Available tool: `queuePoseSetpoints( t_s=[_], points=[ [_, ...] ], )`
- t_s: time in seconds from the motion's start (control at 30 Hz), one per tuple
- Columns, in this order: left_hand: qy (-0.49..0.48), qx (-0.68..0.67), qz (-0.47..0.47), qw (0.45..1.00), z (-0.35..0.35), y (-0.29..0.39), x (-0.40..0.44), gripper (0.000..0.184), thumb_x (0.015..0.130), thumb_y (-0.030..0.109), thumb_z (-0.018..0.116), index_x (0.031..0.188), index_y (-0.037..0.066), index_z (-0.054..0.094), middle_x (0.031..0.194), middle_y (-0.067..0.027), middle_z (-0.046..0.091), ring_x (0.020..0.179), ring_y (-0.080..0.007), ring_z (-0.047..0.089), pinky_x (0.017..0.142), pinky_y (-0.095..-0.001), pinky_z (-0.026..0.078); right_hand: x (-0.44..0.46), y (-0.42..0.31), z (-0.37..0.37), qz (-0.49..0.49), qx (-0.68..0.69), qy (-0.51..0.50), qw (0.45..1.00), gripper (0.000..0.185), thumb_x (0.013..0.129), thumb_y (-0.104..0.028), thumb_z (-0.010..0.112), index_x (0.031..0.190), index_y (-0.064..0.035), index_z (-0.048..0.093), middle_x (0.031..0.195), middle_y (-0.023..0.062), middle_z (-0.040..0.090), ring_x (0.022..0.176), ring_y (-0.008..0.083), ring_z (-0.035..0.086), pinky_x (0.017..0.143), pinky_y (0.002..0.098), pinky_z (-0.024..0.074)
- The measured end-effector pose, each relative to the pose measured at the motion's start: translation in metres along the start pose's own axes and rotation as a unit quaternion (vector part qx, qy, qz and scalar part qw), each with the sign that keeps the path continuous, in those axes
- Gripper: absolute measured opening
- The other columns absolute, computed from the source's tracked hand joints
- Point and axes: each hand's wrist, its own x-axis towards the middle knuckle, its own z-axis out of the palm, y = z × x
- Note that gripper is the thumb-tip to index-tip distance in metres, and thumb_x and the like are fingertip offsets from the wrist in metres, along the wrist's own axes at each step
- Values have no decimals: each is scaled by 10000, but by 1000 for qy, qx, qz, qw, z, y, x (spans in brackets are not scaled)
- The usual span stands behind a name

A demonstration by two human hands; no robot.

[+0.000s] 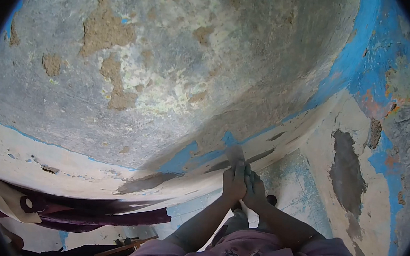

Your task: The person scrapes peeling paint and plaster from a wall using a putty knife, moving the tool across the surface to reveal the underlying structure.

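My left hand point(234, 182) and my right hand point(255, 188) are pressed together in front of my body, low on the wall. Between them they grip a scraper, whose flat, pale blade point(234, 153) points up at the wall; its handle is hidden by my fingers. The blade's tip meets a strip of blue paint point(228, 139) at the edge of the bare grey plaster point(170, 76). Below that strip runs a cream-coloured band of wall point(89, 174) with dark grey patches.
Flaking blue paint point(367, 54) covers the adjoining wall at the right, with a dark patch point(348, 174) below. Dark maroon cloth point(109, 218) lies at lower left, near a brown wooden object point(118, 252). Dusty tiles point(301, 197) show on the floor.
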Motion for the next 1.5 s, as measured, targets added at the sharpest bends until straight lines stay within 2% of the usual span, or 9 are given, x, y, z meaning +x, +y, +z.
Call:
queuePoseSetpoints(
  t_s=[0.5,0.57,0.67,1.03,1.13,1.2,1.23,1.47,1.5],
  points=[
    [-6,-25,-9,1000,0,-7,-8,279,918,205,383,731,16,468,598,-75,464,497,-159,482,488,-311,399,-10,12,2,-83,0,45,995,329,899,-236,349,994,36,506,887,273,544,800,420,556,650,427,433],
    [2,248,191,950,0,5,-1,252,920,207,383,772,20,464,595,-66,456,493,-153,470,481,-300,391,-3,-5,-1,-27,-7,17,999,333,895,-242,352,976,40,508,872,268,543,769,417,558,633,430,434],
    [-15,-5,21,1000,-1,3,2,227,917,203,392,802,24,471,593,-59,451,492,-149,467,471,-292,387,2,3,0,-29,31,-8,999,341,892,-250,355,977,43,507,866,265,547,766,421,557,633,423,438],
    [18,10,1,1000,-7,-1,-16,381,928,252,393,633,34,496,517,-29,459,495,-112,478,464,-270,354,-17,12,12,57,69,-31,996,403,900,-307,347,1032,45,491,901,271,551,850,401,558,712,432,428],
    [30,9,-34,999,-6,-4,-20,388,921,241,399,615,22,496,517,-50,488,497,-123,490,459,-285,356,-21,5,11,-21,17,29,999,408,904,-313,342,1011,50,496,881,277,547,830,400,556,692,429,428],
    [37,243,147,958,-13,-7,-6,385,913,246,409,617,18,505,525,-67,510,496,-133,496,459,-296,366,-11,-9,8,13,26,3,1000,397,909,-296,332,1007,54,492,875,276,544,819,403,553,679,430,425],
    [22,37,14,999,0,23,-6,382,909,264,415,625,29,516,518,-64,503,492,-130,490,463,-298,370,-3,5,12,52,74,-30,995,403,911,-289,321,1033,56,488,887,276,541,834,402,548,688,430,422],
    [15,65,-10,998,-11,-16,-16,399,922,296,367,684,20,527,522,-41,463,479,-143,486,480,-290,388,-24,26,24,-38,17,79,996,397,921,-286,303,1017,48,495,912,251,562,874,366,567,714,419,423],
    [49,227,148,961,-11,-10,-2,406,924,327,369,703,32,540,538,-39,477,495,-135,493,479,-289,388,-17,14,17,-36,17,77,996,397,921,-286,303,1017,48,495,912,251,562,874,366,567,714,419,423]
  ],
)
